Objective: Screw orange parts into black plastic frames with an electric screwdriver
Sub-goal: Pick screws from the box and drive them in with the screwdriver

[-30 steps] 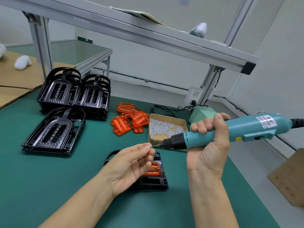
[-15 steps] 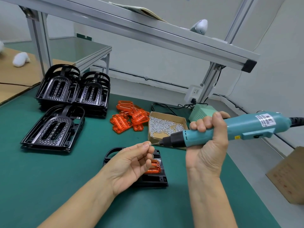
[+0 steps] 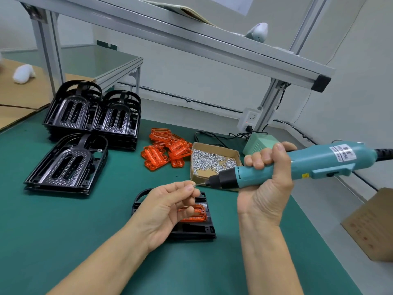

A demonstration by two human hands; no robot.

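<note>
Fingers [image 3: 187, 186] of the left hand [image 3: 168, 209] are pinched together at thumb and forefinger, and a small silver screw [image 3: 194, 184] is held between them, its far end met by the tip of the electric screwdriver [image 3: 297, 167]. The teal body of that screwdriver is gripped in the right hand [image 3: 265, 188], all fingers wrapped round the barrel, the tool lying nearly level and pointing left. Both hands are raised above the green table [image 3: 63, 231].

Directly beneath the left hand, a black plastic frame [image 3: 195, 231] is seen flat on the table, and an orange part [image 3: 195, 213] is seated in it, partly hidden by the palm. Whether that part is fastened cannot be told.

Further back, a loose heap of orange parts [image 3: 168, 150] is spread on the table, and just beside it to the right an open cardboard box of screws [image 3: 212, 160] is set. At the far left, two stacks of black frames [image 3: 95, 111] are lined up side by side, with a third stack [image 3: 68, 165] laid in front of them. A pale green power unit [image 3: 261, 143] is placed behind the box, near a wall socket [image 3: 249, 122]. A brown carton [image 3: 372, 226] is glimpsed off the table's right edge.
</note>
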